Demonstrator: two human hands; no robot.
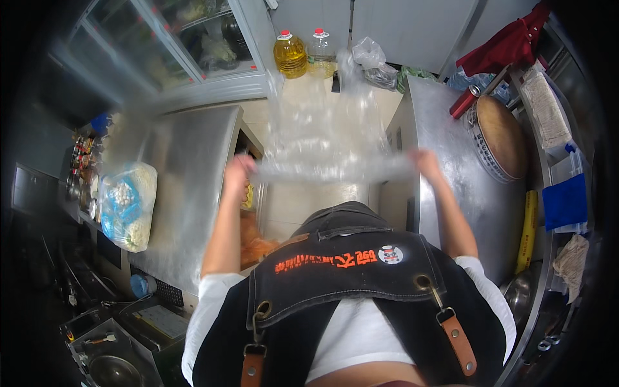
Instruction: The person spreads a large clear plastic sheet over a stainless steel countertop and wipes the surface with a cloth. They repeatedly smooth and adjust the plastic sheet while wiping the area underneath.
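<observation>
Between my two hands a clear plastic bag (pixel 329 140) is stretched wide, blurred by motion, with its far part spread out over the tiled floor. My left hand (pixel 239 175) grips one corner of its near edge, beside the left steel counter. The opposite corner is held in my right hand (pixel 425 162), near the edge of the right steel counter. Nothing can be made out inside the bag. Both arms reach forward from a dark apron (pixel 338 261) that bears orange writing.
A plastic-wrapped bundle of pale food (pixel 128 208) lies on the left counter (pixel 188 159). On the right counter (pixel 445 135) are a red can (pixel 464 101) and a round wooden board (pixel 500 138). Oil jugs (pixel 290 55) stand on the floor beside a glass-door refrigerator (pixel 193 48).
</observation>
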